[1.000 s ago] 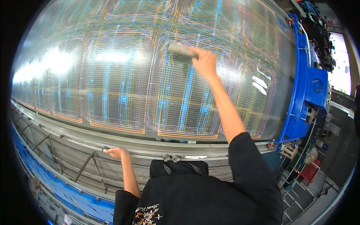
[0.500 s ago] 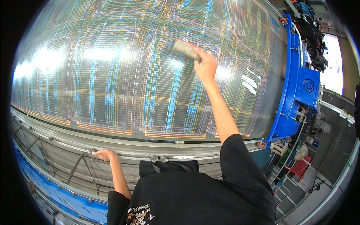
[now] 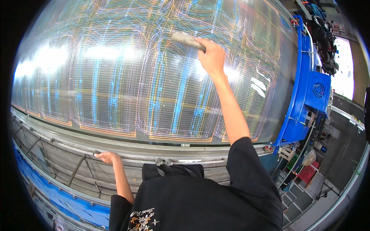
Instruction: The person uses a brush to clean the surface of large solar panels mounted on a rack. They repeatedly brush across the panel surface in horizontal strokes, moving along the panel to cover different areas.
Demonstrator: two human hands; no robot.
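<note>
While the left hand point(image 3: 107, 157) is gripping the metal rail point(image 3: 58, 140) at the near edge of the frame, bracing the body, the right hand point(image 3: 211, 57) is reaching far up, clenched around a grey block point(image 3: 187, 40) and pressing it against the patterned screen panel point(image 3: 115, 77). Stretched this far, the person is likely risking a slip of the bracing grip, which could drag the block off its line or knock it loose. To the right, a blue machine frame point(image 3: 304, 100) is bordering the panel.
</note>
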